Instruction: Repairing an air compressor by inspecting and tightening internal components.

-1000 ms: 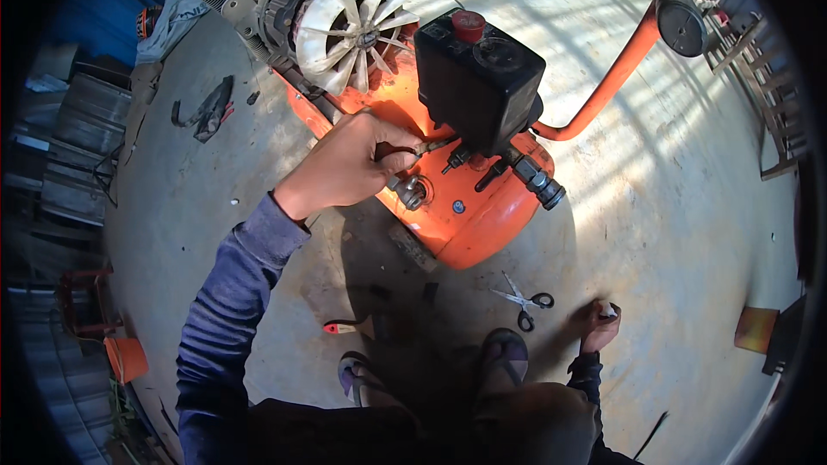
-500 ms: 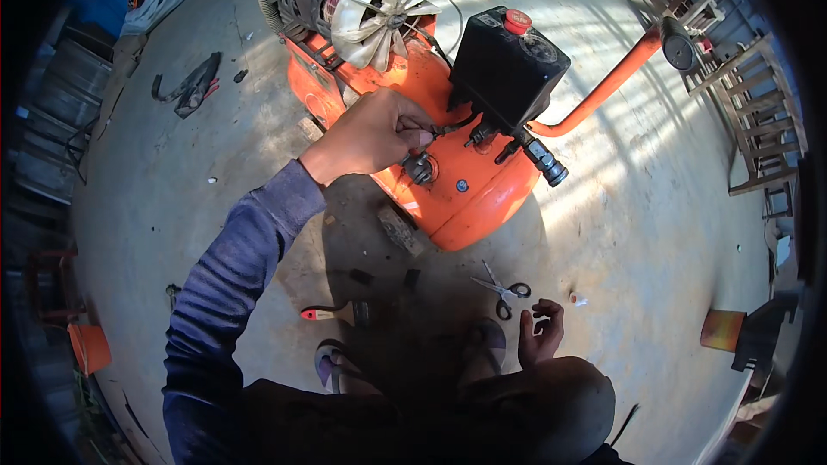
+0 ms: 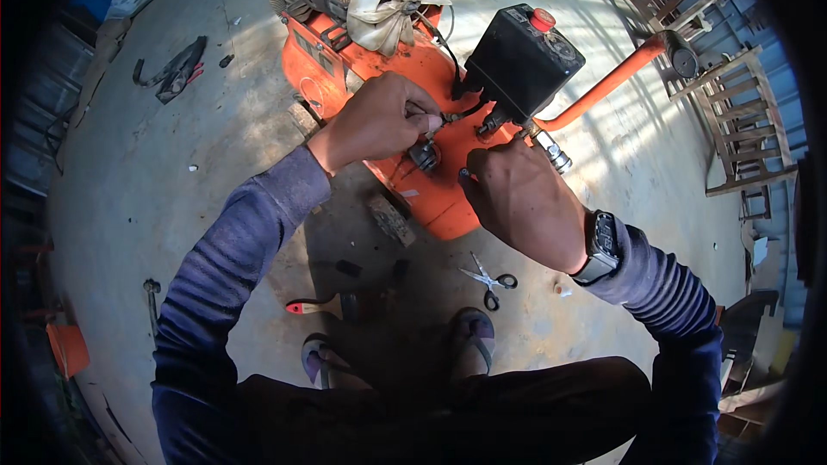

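Note:
An orange air compressor [image 3: 413, 174] stands on the floor ahead, with a black pressure switch box [image 3: 525, 60] topped by a red knob [image 3: 542, 20]. My left hand [image 3: 379, 116] is over the tank, thumb and fingers pinched on the end of a thin black hose [image 3: 469, 110] that runs toward the base of the box. Just below those fingers a dark round fitting [image 3: 424, 155] rises from the tank. My right hand [image 3: 521, 194] is curled at the front of the box, beside a metal coupling [image 3: 551, 151]. Its fingertips, and whatever they grip, are mostly hidden.
A motor with a white fan [image 3: 401, 0] tops the tank's far end; an orange handle [image 3: 612, 82] juts right. Scissors [image 3: 489, 281] and a paintbrush [image 3: 319, 306] lie near my feet. A wooden block [image 3: 389, 220] is beside the tank. Wooden chairs [image 3: 736, 120] stand right.
My right hand has risen from beside my knee to the fittings below the black box. The left hand keeps its pinch at the hose. The whole view has shifted slightly.

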### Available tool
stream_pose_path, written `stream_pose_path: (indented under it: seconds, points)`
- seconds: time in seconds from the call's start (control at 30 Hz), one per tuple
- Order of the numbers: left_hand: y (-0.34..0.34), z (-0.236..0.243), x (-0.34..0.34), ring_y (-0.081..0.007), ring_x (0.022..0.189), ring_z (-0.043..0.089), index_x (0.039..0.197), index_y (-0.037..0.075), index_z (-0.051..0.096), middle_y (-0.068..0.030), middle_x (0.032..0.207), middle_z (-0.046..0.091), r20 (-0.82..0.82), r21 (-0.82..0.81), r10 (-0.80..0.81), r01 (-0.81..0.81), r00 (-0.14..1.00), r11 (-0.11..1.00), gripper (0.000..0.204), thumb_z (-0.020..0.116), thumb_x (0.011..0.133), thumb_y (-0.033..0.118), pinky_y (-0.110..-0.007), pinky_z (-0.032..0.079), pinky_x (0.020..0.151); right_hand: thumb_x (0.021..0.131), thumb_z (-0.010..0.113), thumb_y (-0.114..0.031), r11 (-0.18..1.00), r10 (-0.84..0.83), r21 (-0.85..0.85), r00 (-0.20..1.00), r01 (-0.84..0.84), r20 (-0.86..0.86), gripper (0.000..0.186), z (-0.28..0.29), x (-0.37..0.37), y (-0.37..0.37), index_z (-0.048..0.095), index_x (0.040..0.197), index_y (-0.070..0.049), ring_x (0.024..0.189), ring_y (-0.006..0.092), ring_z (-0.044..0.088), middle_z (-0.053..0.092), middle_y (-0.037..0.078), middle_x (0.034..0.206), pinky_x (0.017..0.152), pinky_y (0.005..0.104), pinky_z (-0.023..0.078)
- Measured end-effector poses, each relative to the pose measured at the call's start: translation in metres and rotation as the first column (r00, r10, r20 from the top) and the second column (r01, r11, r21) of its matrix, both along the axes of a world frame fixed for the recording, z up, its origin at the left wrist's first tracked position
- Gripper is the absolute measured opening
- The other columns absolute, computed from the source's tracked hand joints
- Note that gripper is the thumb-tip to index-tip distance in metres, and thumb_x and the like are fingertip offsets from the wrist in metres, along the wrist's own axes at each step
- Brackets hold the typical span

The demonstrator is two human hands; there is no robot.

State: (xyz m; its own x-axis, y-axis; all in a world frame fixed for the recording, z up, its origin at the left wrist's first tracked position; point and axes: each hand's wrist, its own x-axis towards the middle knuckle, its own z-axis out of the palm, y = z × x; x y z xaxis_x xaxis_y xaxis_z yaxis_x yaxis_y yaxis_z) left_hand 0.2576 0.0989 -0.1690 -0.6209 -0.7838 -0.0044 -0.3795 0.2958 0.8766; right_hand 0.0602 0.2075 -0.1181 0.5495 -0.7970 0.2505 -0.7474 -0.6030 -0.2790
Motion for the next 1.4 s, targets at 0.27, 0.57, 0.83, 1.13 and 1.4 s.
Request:
stream_pose_path:
  seconds: [0.27, 0.57, 0.83, 1.13, 1.4]
  points:
    - [0.002, -0.009, -0.004, -0.0196, 0.078, 0.073, 0.097, -0.005, 0.075, -0.0158, 0.087, 0.076, -0.085, -0.006, -0.001, 0.000, 0.996, 1.000, 0.019, 0.074, 0.084, 0.009, -0.034, 0.056, 0.072, 0.101, 0.061, -0.018, 0.781, -0.531, 0.567, 0.754, 0.261, 0.385, 0.023, -0.050, 0.026, 0.003, 0.066, 0.091, 0.003, 0.056, 0.0174, 0.060, 0.064, 0.008, 0.069, 0.054, 0.0315, 0.047]
    - [-0.003, -0.003, -0.006, -0.0222, 0.078, 0.074, 0.096, -0.006, 0.075, -0.0176, 0.086, 0.076, -0.057, -0.093, 0.017, -0.022, 0.998, 0.995, 0.019, 0.073, 0.083, 0.007, -0.034, 0.056, 0.072, 0.104, 0.060, -0.026, 0.666, -0.692, 0.744, 0.415, 0.053, 0.590, 0.031, -0.068, 0.021, -0.027, 0.065, 0.081, -0.006, 0.052, 0.0049, 0.046, 0.057, -0.003, 0.065, 0.049, 0.0216, 0.033]
    - [-0.005, 0.007, -0.006, -0.0158, 0.075, 0.070, 0.098, -0.005, 0.076, -0.0124, 0.085, 0.076, 0.013, -0.196, 0.048, -0.045, 0.999, 0.980, 0.017, 0.072, 0.086, 0.006, -0.030, 0.054, 0.071, 0.104, 0.062, -0.025, 0.759, -0.640, 0.642, 0.309, 0.110, 0.704, 0.033, -0.087, 0.035, -0.034, 0.063, 0.077, -0.005, 0.051, 0.0045, 0.041, 0.054, -0.004, 0.062, 0.049, 0.0229, 0.032]
    - [-0.002, 0.005, 0.001, -0.0191, 0.078, 0.073, 0.100, -0.006, 0.075, -0.0152, 0.088, 0.077, 0.025, -0.189, 0.016, -0.011, 1.000, 0.982, 0.018, 0.071, 0.085, 0.004, -0.031, 0.057, 0.074, 0.104, 0.062, -0.025, 0.738, -0.637, 0.673, 0.380, 0.047, 0.671, 0.035, -0.079, 0.026, -0.029, 0.062, 0.076, -0.004, 0.050, 0.0057, 0.042, 0.053, -0.002, 0.059, 0.048, 0.0242, 0.033]
    - [0.013, 0.017, 0.004, -0.0192, 0.084, 0.074, 0.104, -0.007, 0.074, -0.0158, 0.092, 0.077, 0.101, -0.101, 0.031, -0.021, 0.994, 0.995, 0.025, 0.074, 0.084, 0.008, -0.031, 0.057, 0.079, 0.104, 0.060, -0.025, 0.706, -0.677, 0.692, 0.433, 0.154, 0.595, 0.035, -0.076, 0.032, -0.034, 0.065, 0.078, -0.003, 0.050, 0.0050, 0.043, 0.054, -0.002, 0.060, 0.048, 0.0235, 0.033]
